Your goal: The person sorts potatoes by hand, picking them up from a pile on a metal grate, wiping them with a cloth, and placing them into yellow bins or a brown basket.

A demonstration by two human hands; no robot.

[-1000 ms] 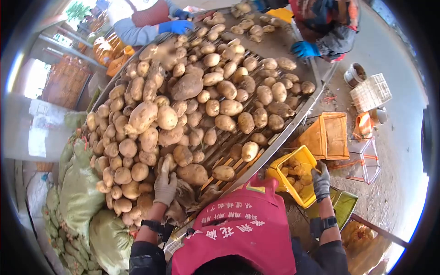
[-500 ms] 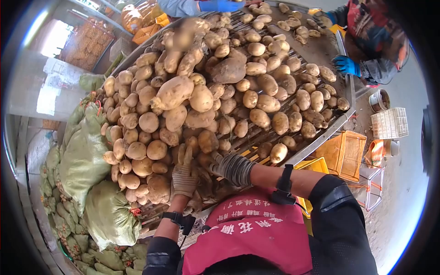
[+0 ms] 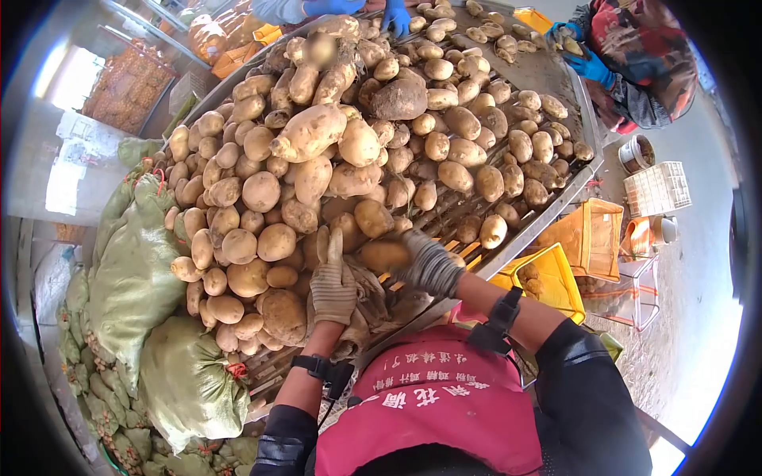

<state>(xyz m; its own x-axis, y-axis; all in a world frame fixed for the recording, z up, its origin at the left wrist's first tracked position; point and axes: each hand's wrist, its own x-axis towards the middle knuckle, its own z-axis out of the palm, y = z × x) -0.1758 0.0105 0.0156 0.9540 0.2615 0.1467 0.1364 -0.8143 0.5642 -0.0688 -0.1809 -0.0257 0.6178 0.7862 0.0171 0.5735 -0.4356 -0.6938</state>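
Note:
A big heap of potatoes (image 3: pixel 317 159) lies on a slatted sorting table (image 3: pixel 468 208). My left hand (image 3: pixel 333 282), in a grey glove, rests flat against the near edge of the heap with its fingers up and apart. My right hand (image 3: pixel 429 262), also gloved, is closed around a large potato (image 3: pixel 382 255) at the front of the heap. A brown sack (image 3: pixel 367 305) lies crumpled under both hands. I wear a red apron (image 3: pixel 432 404).
Green sacks (image 3: pixel 135 262) full of produce are stacked at the left. Yellow crates (image 3: pixel 552 278) and an orange crate (image 3: pixel 591 234) stand at the right of the table. Other people's blue-gloved hands (image 3: pixel 591 65) work at the table's far side. A white basket (image 3: pixel 655 189) sits on the floor.
My right hand came from the yellow crate across to the heap and closed on a large potato. My left hand stayed on the heap's edge. The view shifted left and forward.

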